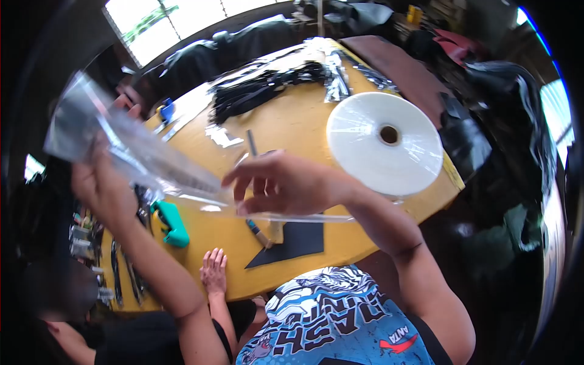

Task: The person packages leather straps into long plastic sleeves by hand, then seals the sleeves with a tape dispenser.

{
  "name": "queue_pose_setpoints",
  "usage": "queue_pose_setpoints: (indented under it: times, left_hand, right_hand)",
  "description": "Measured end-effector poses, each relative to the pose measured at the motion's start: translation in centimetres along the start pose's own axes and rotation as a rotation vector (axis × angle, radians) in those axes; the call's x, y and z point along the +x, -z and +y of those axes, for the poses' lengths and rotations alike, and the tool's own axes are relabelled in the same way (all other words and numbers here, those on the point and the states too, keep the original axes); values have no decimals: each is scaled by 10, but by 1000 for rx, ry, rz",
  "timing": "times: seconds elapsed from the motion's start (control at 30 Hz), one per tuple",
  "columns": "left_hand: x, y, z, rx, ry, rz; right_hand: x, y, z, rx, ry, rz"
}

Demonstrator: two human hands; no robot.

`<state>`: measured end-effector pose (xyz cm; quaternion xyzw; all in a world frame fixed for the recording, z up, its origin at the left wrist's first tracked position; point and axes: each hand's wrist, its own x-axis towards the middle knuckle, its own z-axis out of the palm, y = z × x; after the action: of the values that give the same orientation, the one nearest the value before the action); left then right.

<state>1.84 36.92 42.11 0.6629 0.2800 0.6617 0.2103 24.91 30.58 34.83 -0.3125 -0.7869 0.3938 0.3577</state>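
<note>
My left hand (106, 185), raised at the left, grips a length of clear plastic film (164, 161); part of its fingers show blurred through the sheet. The film stretches down to my right hand (286, 182), whose curled fingers and thumb close at its edge above the middle of the table. A narrow strip of film runs on to the right, below my right wrist. Close to that wrist, a large roll of clear plastic film (356, 143) lies flat with a brown core. Under my right hand are a cutter knife (258, 233) and a black sheet piece (301, 246).
Another person's hand (213, 271) rests on the yellow table (194, 243) at the near edge. A green tape dispenser (174, 224) stands at the left. Bundled black strips (261, 91) lie at the back, and a brown sheet (395, 73) lies beyond the table's right side.
</note>
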Motion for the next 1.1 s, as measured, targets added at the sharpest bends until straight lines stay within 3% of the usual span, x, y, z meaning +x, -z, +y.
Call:
queue_pose_setpoints:
  times: [0.03,0.13,0.23,0.37,0.43,0.5,0.57,0.63,0.7,0.73,0.77,0.8,0.83,0.87,0.9,0.93,0.97,1.0,1.07,1.1]
  left_hand:
    - [-2,-3,5,-152,-1,-71]
    - [-7,-6,12,0,-14,-66]
    - [-7,-8,8,176,-58,-63]
    - [-6,-20,12,-24,-41,-161]
    - [-4,-25,13,27,-78,-187]
    - [-2,-31,16,7,-60,-159]
    - [2,-34,16,-13,-42,-125]
    - [10,-32,10,69,-56,-171]
    - [18,-36,5,-4,-44,-128]
    - [26,-29,-2,13,-41,-153]
    - [33,-24,-7,34,-39,-177]
    - [37,-22,-10,1,-14,-130]
    - [39,-20,-9,27,-24,-106]
    - [39,-19,-5,37,-3,-60]
    - [39,-15,-3,50,15,-8]
    - [41,-8,-8,3,30,-22]
    - [43,1,-11,-42,45,-39]
    - [40,4,-4,262,19,77]
    - [36,4,1,140,79,70]
    - [33,-1,6,80,-27,6]
  right_hand:
    - [-9,-3,6,-36,18,-5]
    - [-33,-7,34,-186,-12,7]
    - [-53,0,36,-512,-244,460]
    - [-85,50,11,-806,-130,1215]
    - [-100,72,-12,-879,-7,1414]
    - [-109,92,-29,-1194,356,1451]
    - [-112,106,-38,-1215,569,1511]
    - [-113,112,-51,-1293,656,1496]
    - [-108,109,-62,-1242,1029,1493]
    - [-104,94,-65,-1240,1007,1508]
    - [-113,80,-53,-1201,844,1535]
    - [-125,48,-49,-1289,402,1371]
    - [-112,33,-15,-856,598,1369]
    - [-124,0,29,-699,157,1213]
    - [-115,-31,58,-444,214,1118]
    - [-103,-48,46,-595,63,970]
    - [-102,-74,65,-363,-18,820]
    - [-98,-90,68,-267,-59,768]
    - [-83,-99,66,-147,-76,674]
    - [-72,-91,59,-128,-42,683]
